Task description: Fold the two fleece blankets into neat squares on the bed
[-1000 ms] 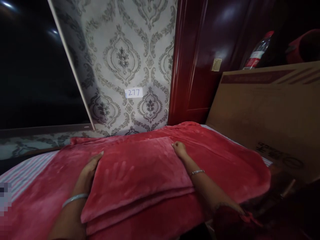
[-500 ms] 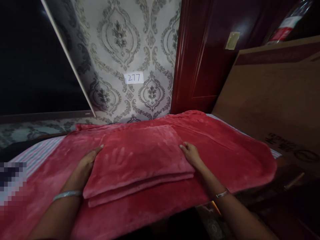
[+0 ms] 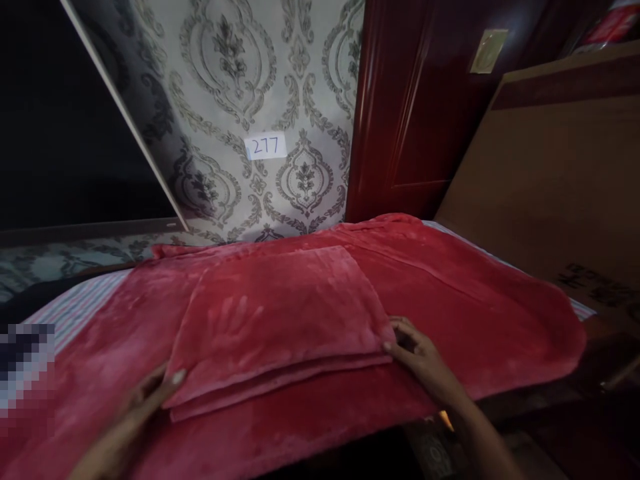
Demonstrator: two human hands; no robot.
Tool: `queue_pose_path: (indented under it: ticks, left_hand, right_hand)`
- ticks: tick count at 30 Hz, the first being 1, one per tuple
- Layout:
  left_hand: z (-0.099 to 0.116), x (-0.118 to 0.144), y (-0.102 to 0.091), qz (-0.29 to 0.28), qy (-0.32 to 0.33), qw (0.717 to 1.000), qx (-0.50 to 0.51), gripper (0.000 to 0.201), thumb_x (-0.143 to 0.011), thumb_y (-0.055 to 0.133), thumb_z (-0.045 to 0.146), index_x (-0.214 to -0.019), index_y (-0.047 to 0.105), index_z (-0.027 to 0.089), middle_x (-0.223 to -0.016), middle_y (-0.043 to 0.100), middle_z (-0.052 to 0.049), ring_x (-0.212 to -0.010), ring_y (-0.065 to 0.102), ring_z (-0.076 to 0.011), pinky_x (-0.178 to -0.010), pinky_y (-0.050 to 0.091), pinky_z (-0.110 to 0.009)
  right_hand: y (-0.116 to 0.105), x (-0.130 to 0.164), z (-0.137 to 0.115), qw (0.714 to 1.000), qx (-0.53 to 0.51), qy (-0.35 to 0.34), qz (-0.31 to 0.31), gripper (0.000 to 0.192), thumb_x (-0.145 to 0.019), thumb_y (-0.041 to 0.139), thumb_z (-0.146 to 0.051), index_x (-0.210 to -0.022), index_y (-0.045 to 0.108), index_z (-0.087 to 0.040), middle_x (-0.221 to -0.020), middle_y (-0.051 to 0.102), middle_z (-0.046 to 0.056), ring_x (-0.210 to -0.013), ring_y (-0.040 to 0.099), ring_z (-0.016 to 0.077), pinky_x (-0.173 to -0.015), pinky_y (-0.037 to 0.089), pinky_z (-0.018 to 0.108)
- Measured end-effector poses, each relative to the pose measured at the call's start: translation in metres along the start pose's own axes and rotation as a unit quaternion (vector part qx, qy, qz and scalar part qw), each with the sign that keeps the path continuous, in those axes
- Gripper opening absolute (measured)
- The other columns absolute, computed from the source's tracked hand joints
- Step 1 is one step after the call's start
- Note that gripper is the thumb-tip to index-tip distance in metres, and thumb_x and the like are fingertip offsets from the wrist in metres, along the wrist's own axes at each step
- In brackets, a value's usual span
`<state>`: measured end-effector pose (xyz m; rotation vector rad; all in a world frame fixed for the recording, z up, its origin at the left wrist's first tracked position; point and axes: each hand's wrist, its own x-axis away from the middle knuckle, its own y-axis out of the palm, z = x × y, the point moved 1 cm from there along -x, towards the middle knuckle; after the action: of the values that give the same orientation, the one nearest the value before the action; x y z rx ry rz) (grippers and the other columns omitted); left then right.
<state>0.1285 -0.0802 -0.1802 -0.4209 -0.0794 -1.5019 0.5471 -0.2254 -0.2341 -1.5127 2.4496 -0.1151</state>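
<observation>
A folded red fleece blanket [image 3: 280, 320] lies on a larger spread red fleece cover [image 3: 475, 313]. My left hand [image 3: 150, 397] rests at the folded piece's near left corner, fingertips against its edge. My right hand [image 3: 417, 353] touches the near right corner, fingers curled at the layered edge. Whether either hand pinches the fabric cannot be made out in the dim light.
A striped sheet [image 3: 75, 307] shows at the left under the cover. Behind is patterned wallpaper with a paper label "277" [image 3: 265, 145], a dark red door [image 3: 415, 120], and a big cardboard box [image 3: 555, 180] standing at the right.
Both hands have slid along the folded blanket's sides toward me, from its far and middle edges down to its near corners. The view has tilted down slightly.
</observation>
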Motion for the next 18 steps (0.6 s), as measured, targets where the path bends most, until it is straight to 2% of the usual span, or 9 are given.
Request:
queue_pose_path:
  ticks: [3,6,8,11,13,16,18]
  left_hand:
    - [-0.005,0.017,0.005,-0.007,0.016,0.999,-0.037,0.062,-0.056,0.08,0.063,-0.104,0.072,0.023,-0.092,0.078,-0.006,-0.09,0.074,-0.0319,-0.06,0.063,-0.03]
    - [-0.002,0.024,0.003,0.021,-0.009,1.0,-0.014,0.061,-0.064,0.075,0.063,-0.109,0.07,0.023,-0.08,0.077,-0.005,-0.072,0.074,-0.0301,-0.057,0.062,-0.034]
    - [0.0,0.024,0.0,0.036,-0.012,0.999,-0.023,0.057,-0.068,0.071,0.062,-0.11,0.069,0.023,-0.078,0.077,-0.005,-0.067,0.073,-0.0286,-0.056,0.062,-0.034]
    - [-0.003,0.018,-0.005,0.046,0.048,0.993,-0.101,0.05,-0.07,0.069,0.057,-0.106,0.072,0.023,-0.089,0.078,-0.006,-0.085,0.074,-0.0291,-0.063,0.062,-0.03]
    - [-0.007,0.014,-0.006,0.037,0.083,0.985,-0.145,0.047,-0.07,0.067,0.057,-0.103,0.073,0.024,-0.096,0.078,-0.005,-0.099,0.072,-0.031,-0.072,0.063,-0.031]
    - [-0.012,0.007,-0.01,0.032,0.104,0.978,-0.179,0.051,-0.071,0.061,0.068,-0.095,0.075,0.025,-0.097,0.078,-0.005,-0.101,0.071,-0.0334,-0.079,0.062,-0.038]
    - [-0.011,0.0,-0.018,0.068,0.151,0.962,-0.215,0.056,-0.076,0.051,0.073,-0.092,0.074,0.025,-0.097,0.078,-0.005,-0.1,0.071,-0.0334,-0.083,0.062,-0.041]
  right_hand:
    - [0.001,0.0,0.0,1.0,-0.008,0.002,0.013,0.042,-0.07,0.075,-0.06,-0.077,0.07,-0.019,-0.104,0.063,0.009,-0.098,0.061,0.0238,-0.085,0.05,0.031]
    - [-0.001,0.0,0.001,0.998,-0.028,0.015,0.047,0.043,-0.073,0.071,-0.062,-0.073,0.066,-0.02,-0.087,0.063,0.005,-0.083,0.06,0.0198,-0.076,0.049,0.029]
    - [-0.002,0.002,0.002,0.997,-0.032,0.025,0.058,0.044,-0.074,0.069,-0.064,-0.074,0.064,-0.02,-0.076,0.06,0.002,-0.073,0.057,0.0171,-0.069,0.047,0.027]
    - [-0.003,0.005,0.006,0.998,-0.006,0.033,0.049,0.049,-0.072,0.068,-0.068,-0.067,0.06,-0.02,-0.064,0.053,-0.001,-0.061,0.049,0.0138,-0.06,0.043,0.024]
    - [-0.003,0.007,0.009,0.999,0.013,0.034,0.039,0.049,-0.072,0.067,-0.068,-0.067,0.06,-0.02,-0.064,0.053,-0.001,-0.061,0.049,0.0138,-0.059,0.043,0.024]
    - [-0.005,0.009,0.013,0.999,0.023,0.035,0.025,0.047,-0.076,0.065,-0.066,-0.072,0.064,-0.02,-0.071,0.06,0.001,-0.067,0.055,0.0155,-0.062,0.046,0.025]
    - [-0.01,0.008,0.014,0.998,0.038,0.039,0.027,0.046,-0.078,0.063,-0.066,-0.076,0.066,-0.02,-0.071,0.062,0.002,-0.065,0.056,0.0162,-0.062,0.047,0.025]
